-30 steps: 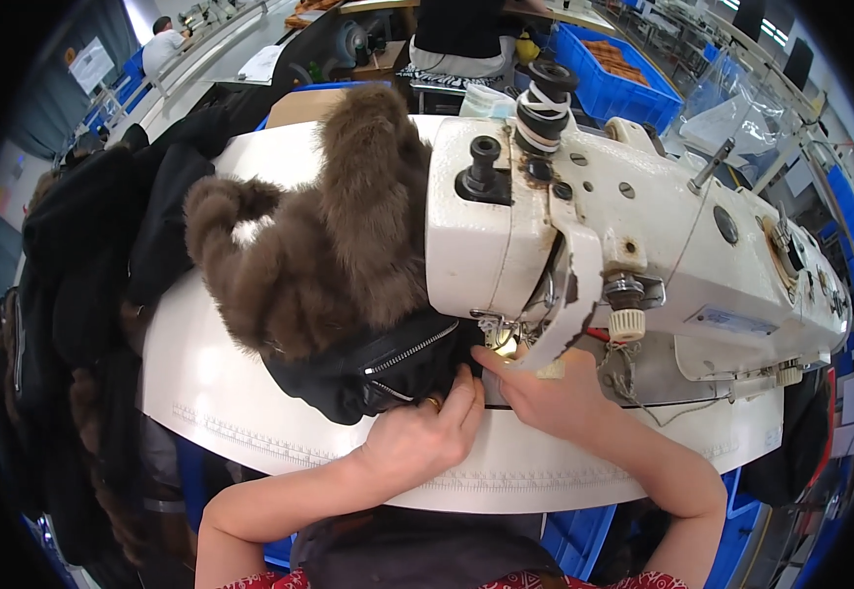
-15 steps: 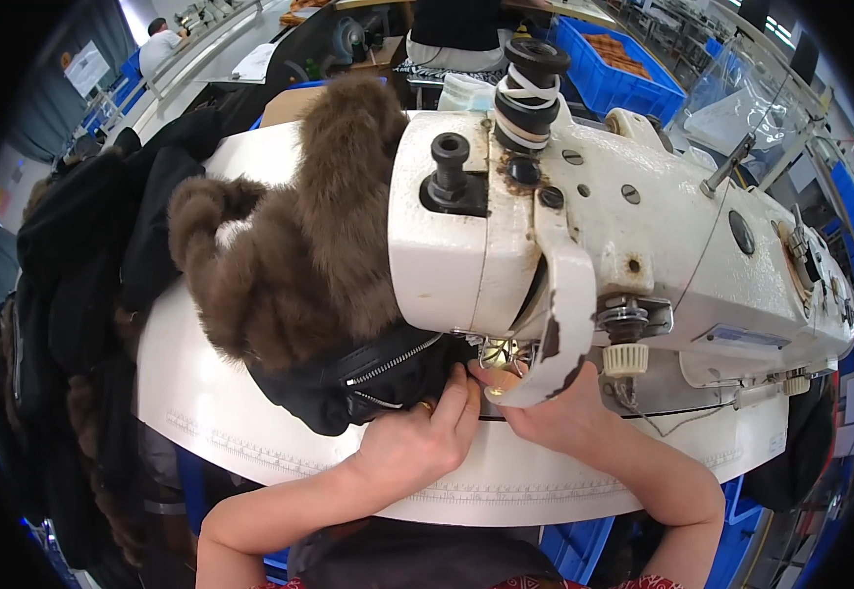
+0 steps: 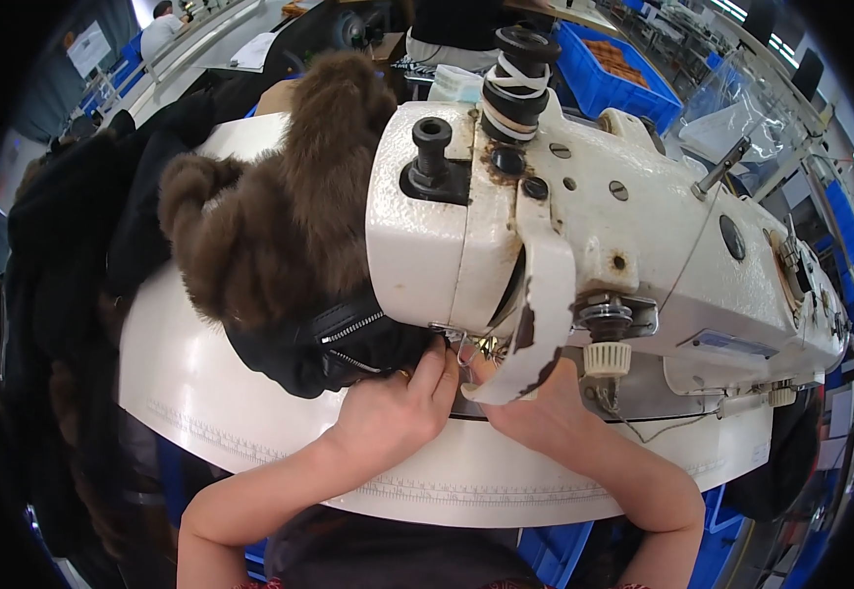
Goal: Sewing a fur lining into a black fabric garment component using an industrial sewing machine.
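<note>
Dominating the white table [image 3: 201, 393]: a white industrial sewing machine [image 3: 643, 245], its head blocking sight of the needle area. Left of the machine, heaped on the table, a black garment [image 3: 299, 348] with a silver zipper and a thick brown fur trim [image 3: 270, 226]; the garment's near edge tucked under the machine head. Beyond the machine, blue bins [image 3: 613, 69]. Far left of the machine, dark coats [image 3: 44, 245] hanging. Below the machine head, left hand [image 3: 393, 412] pressed flat on the garment's edge, fingers curled, pinching fabric. Right hand [image 3: 530, 412] just beside it, fingertips hidden behind the machine's chipped guard, grip impossible to tell.
</note>
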Demonstrator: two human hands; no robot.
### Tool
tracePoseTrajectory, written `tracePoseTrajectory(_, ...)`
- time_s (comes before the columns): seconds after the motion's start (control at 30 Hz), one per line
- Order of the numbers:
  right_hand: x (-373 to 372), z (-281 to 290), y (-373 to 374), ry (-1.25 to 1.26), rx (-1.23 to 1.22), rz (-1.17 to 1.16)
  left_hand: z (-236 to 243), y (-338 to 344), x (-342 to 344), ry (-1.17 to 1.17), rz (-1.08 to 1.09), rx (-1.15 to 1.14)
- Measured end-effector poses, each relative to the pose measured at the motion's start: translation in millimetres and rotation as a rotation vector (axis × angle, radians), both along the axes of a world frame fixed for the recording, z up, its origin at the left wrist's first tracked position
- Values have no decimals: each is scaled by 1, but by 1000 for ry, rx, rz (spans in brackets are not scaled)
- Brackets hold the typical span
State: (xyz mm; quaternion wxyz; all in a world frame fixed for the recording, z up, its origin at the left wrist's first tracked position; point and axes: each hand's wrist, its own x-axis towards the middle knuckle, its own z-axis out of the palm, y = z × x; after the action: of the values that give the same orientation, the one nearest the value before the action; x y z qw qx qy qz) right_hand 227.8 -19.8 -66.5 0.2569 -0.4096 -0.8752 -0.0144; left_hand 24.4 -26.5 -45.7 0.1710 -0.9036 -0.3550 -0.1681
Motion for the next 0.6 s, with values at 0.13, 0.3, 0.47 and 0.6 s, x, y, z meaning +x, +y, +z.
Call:
tracePoseTrajectory(0.13, 0, 2, -2, -2, -251, -102, -7, 1, 0, -50, 7, 12)
tracePoseTrajectory(0.3, -4, 3, 4, 173, -70, -55, -8, -2, 3, -99, 45, -39)
tracePoseTrajectory(0.47, -7, 13, 13, 178, -408, 44, 17, -20, -3, -399, 3, -265)
tracePoseTrajectory(0.6, -23, 7, 9, 273, -414, -61, 58, -29, -38, -654, -81, -96)
